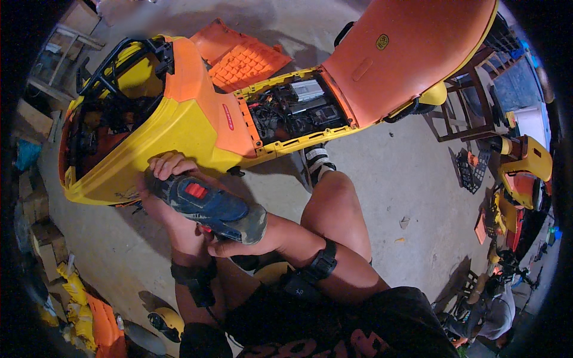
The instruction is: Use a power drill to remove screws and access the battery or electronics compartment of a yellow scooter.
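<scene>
I hold a dark blue and black power drill [219,207] with red switches over my lap. My left hand [169,166] has its fingers closed round the drill's front end. My right hand [259,241] grips it from below, partly hidden by the tool. Just beyond, a yellow and orange scooter body [197,131] lies crosswise, its orange seat [400,53] raised over an open compartment [295,107] holding electronics, a silver box and wires.
Behind the scooter lies an orange textured panel [239,62]. A wooden chair [462,107], black grates [468,173] and more yellow panels [525,170] stand at right. A crouching person [495,313] is at lower right. Cartons [42,238] line the left.
</scene>
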Demonstrator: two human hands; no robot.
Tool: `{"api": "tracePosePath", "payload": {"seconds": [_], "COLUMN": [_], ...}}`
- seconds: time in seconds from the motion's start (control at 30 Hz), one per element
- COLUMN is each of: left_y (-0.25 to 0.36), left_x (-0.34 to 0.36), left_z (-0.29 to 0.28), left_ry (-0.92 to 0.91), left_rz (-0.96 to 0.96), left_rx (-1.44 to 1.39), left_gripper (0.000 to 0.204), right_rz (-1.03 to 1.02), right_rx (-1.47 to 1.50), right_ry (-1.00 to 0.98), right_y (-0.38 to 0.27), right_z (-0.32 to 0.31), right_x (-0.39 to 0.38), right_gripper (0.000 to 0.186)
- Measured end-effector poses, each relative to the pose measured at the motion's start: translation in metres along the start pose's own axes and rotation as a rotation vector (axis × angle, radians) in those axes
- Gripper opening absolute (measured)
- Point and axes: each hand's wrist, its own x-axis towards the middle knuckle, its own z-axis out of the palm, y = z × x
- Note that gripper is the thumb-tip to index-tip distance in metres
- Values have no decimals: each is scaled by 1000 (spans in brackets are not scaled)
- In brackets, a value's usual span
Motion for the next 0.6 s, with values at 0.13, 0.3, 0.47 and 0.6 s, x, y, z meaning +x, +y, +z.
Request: {"api": "tracePosePath", "payload": {"seconds": [0.13,0.3,0.47,0.6], "left_y": [-5,-6,-12,-14], "left_x": [-2,0,-2,-4], "left_z": [9,4,4,6], "left_ry": [-18,-31,-29,7], "left_rz": [4,-3,25,60], "left_rx": [-8,7,69,136], "left_gripper": [29,30,32,35], "right_rz": [37,36,51,29], "right_rx": [48,81,10,-28], "right_ry": [-17,12,7,-4], "right_y": [-1,-1,-5,-4], "right_z": [1,0,-3,-3], "right_x": [1,-3,-5,-5], "right_gripper": [75,68,61,56]}}
